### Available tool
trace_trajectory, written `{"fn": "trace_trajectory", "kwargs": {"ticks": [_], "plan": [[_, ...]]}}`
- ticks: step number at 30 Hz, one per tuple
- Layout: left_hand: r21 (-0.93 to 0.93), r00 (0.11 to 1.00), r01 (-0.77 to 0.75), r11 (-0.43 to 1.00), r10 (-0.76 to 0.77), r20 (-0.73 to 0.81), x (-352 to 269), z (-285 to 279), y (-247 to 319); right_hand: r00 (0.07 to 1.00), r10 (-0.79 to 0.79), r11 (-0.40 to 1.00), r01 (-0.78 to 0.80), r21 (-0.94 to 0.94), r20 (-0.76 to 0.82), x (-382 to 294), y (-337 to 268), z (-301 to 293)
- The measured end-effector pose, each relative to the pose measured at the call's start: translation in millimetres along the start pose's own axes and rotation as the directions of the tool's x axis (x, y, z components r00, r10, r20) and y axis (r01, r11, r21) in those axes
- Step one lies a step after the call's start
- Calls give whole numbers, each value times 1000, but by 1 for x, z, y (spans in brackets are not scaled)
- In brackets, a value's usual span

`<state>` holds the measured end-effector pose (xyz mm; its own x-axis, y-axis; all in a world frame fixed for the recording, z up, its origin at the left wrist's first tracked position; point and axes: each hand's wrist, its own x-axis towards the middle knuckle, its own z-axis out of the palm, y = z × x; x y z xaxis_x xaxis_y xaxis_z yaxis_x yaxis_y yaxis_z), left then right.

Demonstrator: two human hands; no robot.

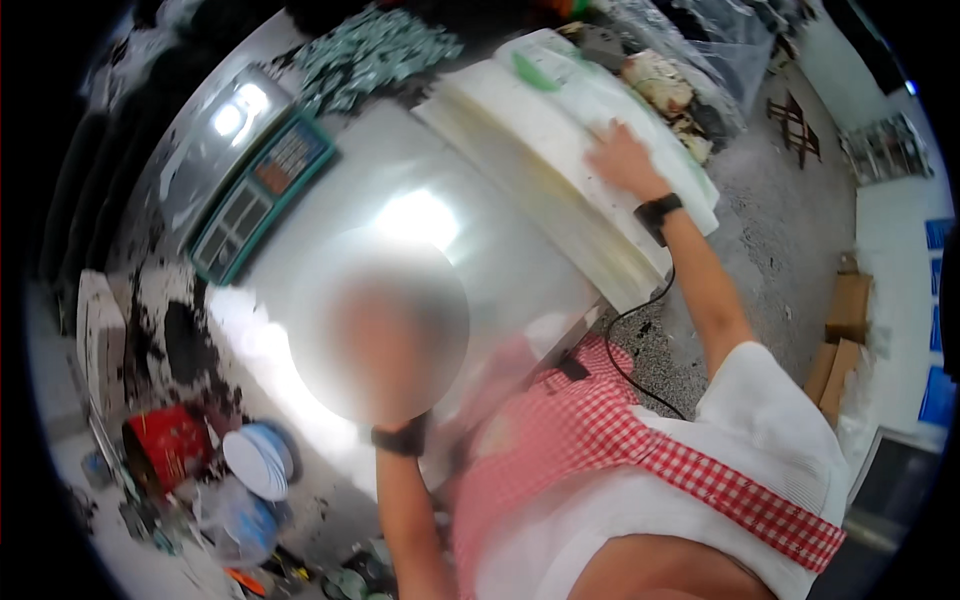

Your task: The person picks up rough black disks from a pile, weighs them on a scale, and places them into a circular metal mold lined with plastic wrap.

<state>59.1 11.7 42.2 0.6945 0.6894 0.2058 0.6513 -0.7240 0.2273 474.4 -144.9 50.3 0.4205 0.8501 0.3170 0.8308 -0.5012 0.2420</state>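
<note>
My left hand (382,322) is over the metal worktop (465,217), but a round blur covers it. I cannot make out its fingers or anything in them. Farther off on the right, my right hand (624,159) is on a stack of white plastic bags or sheets (536,127) with green print. Its fingertips touch the upper sheet; whether they pinch it is unclear. A dark band circles each wrist. Under the white stack lies a yellowish layered sheet (555,206) along the worktop's right side.
A teal-framed weighing scale (262,195) borders the worktop at left. Beyond it is a pile of grey-green pieces (375,56). A red tin (169,446) and a white-and-blue round tub (257,459) stand lower left. A black cable (619,352) hangs by my right arm. Cardboard boxes (847,307) stand at far right.
</note>
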Motion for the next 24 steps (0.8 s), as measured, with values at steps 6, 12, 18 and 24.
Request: {"fn": "trace_trajectory", "kwargs": {"ticks": [6,12,18,24], "plan": [[-240,986,59,969,-94,-137,-3,7,-10,893,-80,992,26,127,444,117,-7,-9],[305,987,-79,949,118,-113,26,-36,6,982,-166,948,183,-262,86,159,-21,90],[-131,993,114,985,-116,-12,9,-13,5,901,-269,751,417,-512,340,173,-14,95],[-152,991,99,983,-112,-74,15,-12,7,980,-176,949,194,250,-95,160,25,88]]}}
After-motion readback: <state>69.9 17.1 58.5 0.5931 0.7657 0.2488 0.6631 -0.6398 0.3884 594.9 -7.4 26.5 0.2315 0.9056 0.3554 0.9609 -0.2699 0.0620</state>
